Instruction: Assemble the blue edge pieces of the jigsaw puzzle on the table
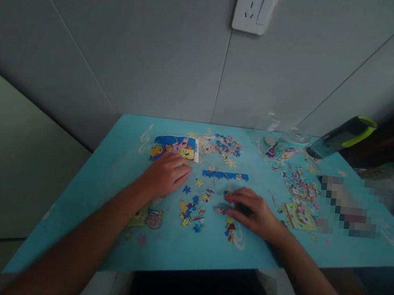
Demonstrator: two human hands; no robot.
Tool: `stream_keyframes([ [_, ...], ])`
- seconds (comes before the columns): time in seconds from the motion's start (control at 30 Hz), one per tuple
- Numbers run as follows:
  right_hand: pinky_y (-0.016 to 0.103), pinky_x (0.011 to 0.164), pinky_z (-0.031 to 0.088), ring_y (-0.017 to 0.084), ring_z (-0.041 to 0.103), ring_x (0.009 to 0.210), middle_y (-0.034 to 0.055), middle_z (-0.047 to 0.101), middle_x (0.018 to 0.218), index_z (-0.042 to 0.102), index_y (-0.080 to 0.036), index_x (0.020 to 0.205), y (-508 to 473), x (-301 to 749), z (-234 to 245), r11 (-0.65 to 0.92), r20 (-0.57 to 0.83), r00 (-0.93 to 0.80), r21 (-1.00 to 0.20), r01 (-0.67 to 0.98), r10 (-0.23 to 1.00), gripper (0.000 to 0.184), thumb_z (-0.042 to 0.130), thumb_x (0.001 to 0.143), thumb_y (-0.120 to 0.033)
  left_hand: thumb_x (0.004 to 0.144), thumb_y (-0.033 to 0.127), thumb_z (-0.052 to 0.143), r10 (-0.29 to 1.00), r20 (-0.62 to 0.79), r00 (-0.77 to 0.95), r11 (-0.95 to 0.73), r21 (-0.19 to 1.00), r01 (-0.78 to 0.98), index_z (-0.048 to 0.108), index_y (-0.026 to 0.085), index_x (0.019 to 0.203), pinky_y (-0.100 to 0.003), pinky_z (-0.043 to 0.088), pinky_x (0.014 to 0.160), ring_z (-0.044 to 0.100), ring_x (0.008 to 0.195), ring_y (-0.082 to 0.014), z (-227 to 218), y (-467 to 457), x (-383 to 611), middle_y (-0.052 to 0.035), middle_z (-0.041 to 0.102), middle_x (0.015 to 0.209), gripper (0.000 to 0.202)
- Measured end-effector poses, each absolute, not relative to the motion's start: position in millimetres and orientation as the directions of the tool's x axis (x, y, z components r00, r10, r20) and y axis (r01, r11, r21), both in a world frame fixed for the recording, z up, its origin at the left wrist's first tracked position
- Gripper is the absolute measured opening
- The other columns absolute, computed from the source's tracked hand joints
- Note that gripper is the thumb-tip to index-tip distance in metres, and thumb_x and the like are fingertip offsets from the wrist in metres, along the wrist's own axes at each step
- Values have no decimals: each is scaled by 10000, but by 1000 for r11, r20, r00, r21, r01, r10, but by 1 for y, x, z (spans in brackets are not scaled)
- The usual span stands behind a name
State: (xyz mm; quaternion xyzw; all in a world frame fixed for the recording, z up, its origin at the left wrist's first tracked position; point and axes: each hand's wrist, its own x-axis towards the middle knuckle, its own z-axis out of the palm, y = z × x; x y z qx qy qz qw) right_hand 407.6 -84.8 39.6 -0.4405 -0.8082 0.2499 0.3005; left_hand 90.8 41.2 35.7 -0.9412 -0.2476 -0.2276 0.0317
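Observation:
My left hand (164,174) lies flat on the blue table (110,166), fingers stretched out, just below a puzzle picture card (174,147). My right hand (251,211) rests on the table with fingers curled over small loose puzzle pieces (227,211); what its fingertips pinch is too small to name. Between the hands lies a small cluster of loose pieces (192,210). A joined blue strip of pieces (225,175) sits just beyond the right hand.
More loose pieces (227,146) lie at the back centre and in a scatter (300,184) at the right, near a clear plastic bag (283,145). A dark bottle with a green cap (342,137) lies at the back right. A wall socket (255,8) is above.

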Motion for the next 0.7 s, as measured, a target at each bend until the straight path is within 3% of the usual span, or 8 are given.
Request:
stream_keyframes([
  [0.13,399,836,547,231,678,904,87,730,979,727,-233,1118,-84,414,36,428,304,-302,-625,653,904,223,563,1003,-331,1002,234,526,474,457,753,-848,7,529,718,179,1014,-393,454,878,621,936,-220,37,53,77,-65,697,953,200],
  [0.37,380,762,536,223,664,775,66,713,851,730,-223,1001,-87,422,37,382,400,-167,-554,740,901,186,574,981,-321,993,266,479,427,298,854,-900,51,432,666,190,786,-302,418,672,562,630,-146,39,51,72,-6,621,674,289],
  [0.5,385,759,534,229,664,768,70,712,832,737,-223,977,-86,422,38,376,375,-180,-559,739,910,217,558,980,-347,930,271,516,428,300,852,-900,59,431,537,195,587,-295,290,539,411,469,-118,37,44,76,27,483,500,352],
  [0.7,397,768,537,220,662,754,65,717,812,737,-226,938,-87,420,44,441,376,-256,-579,686,891,180,578,964,-309,946,281,501,423,343,839,-901,62,430,543,197,593,-287,262,530,397,470,-120,33,42,80,25,487,497,364],
])
